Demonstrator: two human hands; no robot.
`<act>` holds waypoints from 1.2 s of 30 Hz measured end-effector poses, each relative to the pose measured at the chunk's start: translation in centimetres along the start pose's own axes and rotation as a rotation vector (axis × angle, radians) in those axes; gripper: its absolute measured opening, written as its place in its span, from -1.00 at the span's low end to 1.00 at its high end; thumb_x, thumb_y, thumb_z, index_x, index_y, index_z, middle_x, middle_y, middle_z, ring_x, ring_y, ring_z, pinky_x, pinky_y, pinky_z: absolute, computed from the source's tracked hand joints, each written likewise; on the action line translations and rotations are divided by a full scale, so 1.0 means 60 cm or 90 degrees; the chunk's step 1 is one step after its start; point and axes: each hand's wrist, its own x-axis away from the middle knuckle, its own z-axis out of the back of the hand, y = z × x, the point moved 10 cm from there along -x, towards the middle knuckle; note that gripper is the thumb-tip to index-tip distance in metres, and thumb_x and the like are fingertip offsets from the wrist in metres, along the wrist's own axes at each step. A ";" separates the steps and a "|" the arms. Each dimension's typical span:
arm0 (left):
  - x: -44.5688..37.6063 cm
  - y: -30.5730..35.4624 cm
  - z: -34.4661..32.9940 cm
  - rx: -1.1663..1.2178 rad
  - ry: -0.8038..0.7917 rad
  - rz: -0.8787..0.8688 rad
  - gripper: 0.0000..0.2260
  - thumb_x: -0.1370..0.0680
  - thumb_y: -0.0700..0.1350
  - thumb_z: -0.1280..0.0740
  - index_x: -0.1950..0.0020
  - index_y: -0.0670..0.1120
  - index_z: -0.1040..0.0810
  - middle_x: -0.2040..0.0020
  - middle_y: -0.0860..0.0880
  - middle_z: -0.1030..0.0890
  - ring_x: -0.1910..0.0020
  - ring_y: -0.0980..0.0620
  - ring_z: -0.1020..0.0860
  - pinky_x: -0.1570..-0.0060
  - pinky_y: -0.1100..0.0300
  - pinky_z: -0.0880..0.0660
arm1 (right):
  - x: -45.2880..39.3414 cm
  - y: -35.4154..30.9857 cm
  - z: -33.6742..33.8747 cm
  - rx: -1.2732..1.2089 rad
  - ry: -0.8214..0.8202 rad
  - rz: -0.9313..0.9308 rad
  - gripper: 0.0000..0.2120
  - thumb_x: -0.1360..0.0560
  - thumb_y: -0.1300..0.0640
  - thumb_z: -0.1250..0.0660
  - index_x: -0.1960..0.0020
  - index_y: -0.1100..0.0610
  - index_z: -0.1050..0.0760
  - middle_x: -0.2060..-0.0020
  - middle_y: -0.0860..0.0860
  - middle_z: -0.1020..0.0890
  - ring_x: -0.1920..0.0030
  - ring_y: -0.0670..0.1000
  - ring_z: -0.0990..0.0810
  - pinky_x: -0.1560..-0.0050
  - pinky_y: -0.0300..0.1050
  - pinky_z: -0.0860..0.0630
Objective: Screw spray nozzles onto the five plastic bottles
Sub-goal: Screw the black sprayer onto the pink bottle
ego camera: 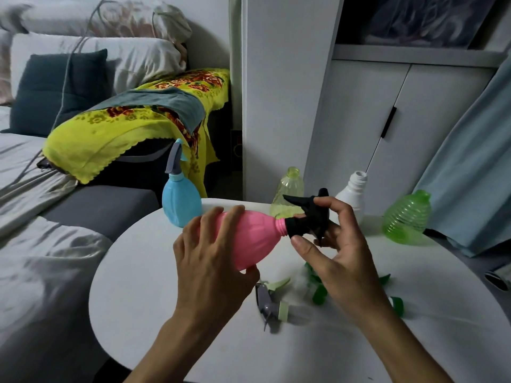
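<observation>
1. The pink bottle lies on its side at mid-frame, above the worktop. The left hand wraps its body, fingers curled over the top and thumb beneath.
2. The right hand pinches the black nozzle sitting on the bottle's neck, thumb low and fingers round the collar.
3. To do this well, I judge: hold the bottle still, keep the collar square to the threads, turn by the collar and not the trigger, and stop when snug.
4. The blue bottle, centre-left, already wears a nozzle.
5. Three bottles stand open at upper right: yellow, white, green.
6. A grey-green nozzle lies loose at lower centre; green nozzle parts show blurred beside the right hand.
</observation>
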 end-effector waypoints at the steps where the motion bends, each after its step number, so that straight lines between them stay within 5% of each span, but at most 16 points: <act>1: 0.000 -0.001 0.001 0.000 -0.003 -0.005 -0.18 -0.16 -0.03 -0.63 -0.38 -0.09 -0.45 -0.31 -0.18 -0.50 -0.24 -0.28 -0.43 -0.15 -0.22 -0.46 | -0.001 -0.004 0.002 0.060 -0.013 0.019 -0.52 -0.40 0.01 -0.47 -0.24 -0.23 -0.38 -0.07 -0.17 -0.68 -0.09 -0.11 -0.63 -0.07 -0.19 -0.50; 4: -0.001 -0.004 0.001 -0.006 -0.017 -0.028 -0.18 -0.17 -0.03 -0.64 -0.39 -0.10 -0.45 -0.31 -0.19 -0.51 -0.25 -0.30 -0.44 -0.17 -0.26 -0.45 | -0.001 -0.017 0.009 0.191 -0.035 0.089 -0.59 -0.46 0.01 -0.44 -0.25 -0.18 -0.42 0.00 -0.23 -0.66 -0.02 -0.26 -0.60 0.05 -0.41 -0.46; 7: -0.002 -0.003 0.002 -0.043 -0.032 -0.068 -0.18 -0.16 -0.03 -0.63 -0.39 -0.08 -0.45 -0.32 -0.17 -0.51 -0.26 -0.29 -0.44 -0.18 -0.24 -0.43 | 0.001 -0.028 0.017 0.369 -0.028 0.156 -0.66 -0.47 -0.04 -0.46 -0.23 -0.10 -0.56 0.32 -0.10 -0.56 0.35 -0.13 -0.49 0.33 -0.22 -0.44; 11: -0.005 -0.005 0.004 -0.078 -0.048 -0.102 -0.18 -0.16 -0.02 -0.62 -0.40 -0.05 -0.46 -0.32 -0.16 -0.51 -0.27 -0.28 -0.43 -0.19 -0.22 -0.39 | 0.005 -0.044 0.020 0.520 0.012 0.233 -0.72 -0.34 -0.07 -0.55 -0.02 -0.02 -0.69 0.40 -0.16 -0.34 0.36 -0.03 -0.39 0.40 -0.26 -0.25; 14: -0.005 -0.007 0.004 -0.075 -0.063 -0.112 -0.19 -0.17 -0.01 -0.62 -0.40 -0.04 -0.47 -0.33 -0.16 -0.50 -0.28 -0.28 -0.43 -0.20 -0.23 -0.38 | 0.005 -0.038 0.015 0.466 -0.024 0.243 -0.66 -0.39 -0.11 -0.50 -0.09 0.03 -0.69 0.11 -0.06 -0.59 0.10 0.05 -0.52 0.13 -0.08 -0.45; 17: -0.001 0.002 0.000 -0.069 -0.076 -0.129 -0.19 -0.19 0.04 -0.61 -0.41 -0.03 -0.46 -0.34 -0.15 -0.50 -0.30 -0.26 -0.42 -0.22 -0.23 -0.38 | 0.008 -0.029 0.001 0.339 -0.111 0.211 -0.67 -0.49 -0.04 -0.37 -0.24 -0.03 -0.58 -0.12 -0.17 -0.60 -0.17 -0.06 -0.53 -0.17 -0.04 -0.45; 20: 0.002 0.011 0.001 -0.066 -0.074 -0.150 -0.19 -0.20 0.07 -0.60 -0.41 -0.04 -0.46 -0.35 -0.16 -0.50 -0.30 -0.28 -0.42 -0.20 -0.26 -0.40 | 0.013 -0.011 -0.013 0.198 -0.190 0.125 -0.79 -0.56 -0.01 -0.29 -0.19 -0.15 -0.52 -0.05 -0.21 -0.64 -0.12 -0.14 -0.59 -0.11 -0.19 -0.50; 25: 0.002 0.010 0.006 -0.038 -0.071 -0.144 -0.17 -0.20 0.14 -0.55 -0.43 0.04 -0.37 -0.34 -0.11 -0.47 -0.28 -0.23 -0.37 -0.11 -0.19 -0.47 | 0.016 -0.003 -0.021 0.032 -0.222 0.060 -0.80 -0.54 -0.08 -0.32 -0.14 -0.08 -0.50 0.03 -0.08 -0.65 0.02 0.03 -0.69 0.02 -0.02 -0.62; 29: 0.005 0.011 -0.007 -0.046 -0.096 -0.144 -0.15 -0.19 0.17 -0.54 -0.44 0.04 -0.37 -0.32 -0.11 -0.48 -0.26 -0.23 -0.40 -0.09 -0.17 -0.50 | 0.016 -0.014 -0.030 0.076 -0.213 0.111 -0.79 -0.50 0.06 -0.42 -0.11 -0.06 -0.51 0.09 -0.20 -0.60 0.10 -0.07 -0.63 0.10 -0.33 -0.50; 36: 0.008 0.011 -0.015 -0.066 -0.116 -0.174 -0.14 -0.18 0.23 -0.49 -0.44 0.08 -0.33 -0.31 -0.09 -0.48 -0.24 -0.19 -0.41 -0.06 -0.11 -0.51 | 0.015 -0.018 -0.032 0.114 -0.239 0.139 -0.73 -0.39 0.19 -0.49 -0.06 0.02 -0.58 -0.03 -0.13 -0.55 -0.04 0.01 -0.61 -0.05 -0.20 -0.57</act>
